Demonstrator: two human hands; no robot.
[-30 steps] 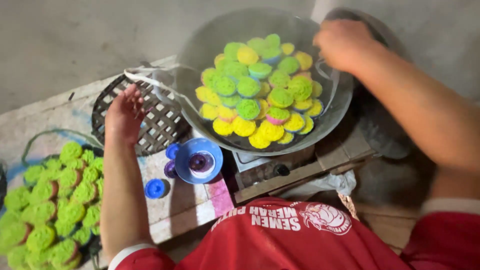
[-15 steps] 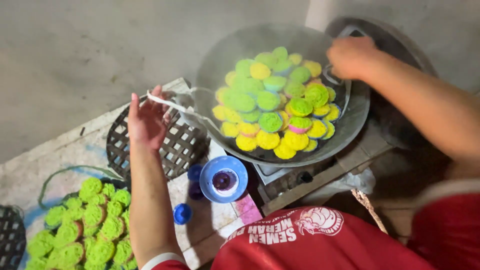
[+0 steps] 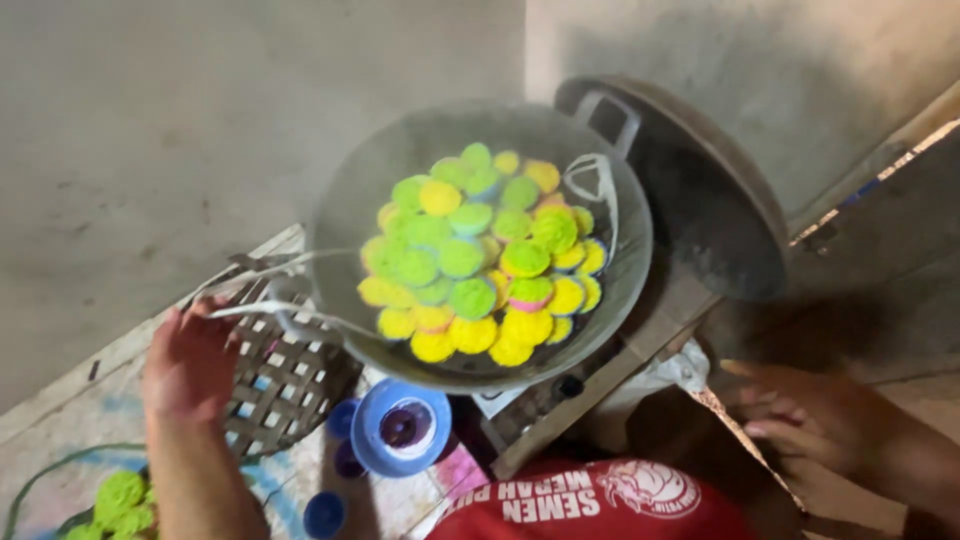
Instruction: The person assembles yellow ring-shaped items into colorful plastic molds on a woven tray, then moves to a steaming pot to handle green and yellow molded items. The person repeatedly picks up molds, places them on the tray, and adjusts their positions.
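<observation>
Steam pan of coloured cakes, right hand now off it

Cakes (image 3: 480, 262) in green, yellow, blue and pink fill the round pan (image 3: 350, 200), which sits on a burner in the middle of the view and gives off a haze of steam. Everything else is placed from that pan

Left of it, low down, the left hand (image 3: 190, 362) is raised with fingers spread and loose, closed on nothing; white cloth strips (image 3: 262, 290) run from the pan's near-left rim towards the fingertips, and I cannot tell whether the fingers touch them. A second loop of the same cloth (image 3: 598, 190) lies on the cakes at the pan's right side

The change: half a second ago the right hand sat on the pan's far-right rim; now the right hand (image 3: 800, 415) is down below and to the right of the pan, well apart from it, fingers relaxed and holding nothing. The left hand has stayed by the left rim and strips. So the pan stands free on the burner, and only the left side has a hand near it

Behind and to the right of the pan a dark domed lid (image 3: 700, 190) with a handle leans against the wall. Below-left of the pan lies a dark woven basket (image 3: 290, 380), partly under the left hand. Just below the pan's near rim stands a blue cup (image 3: 400, 428) with small blue caps (image 3: 325, 512) beside it. Far below-left, more green cakes (image 3: 115, 500) lie heaped at the edge of view
</observation>
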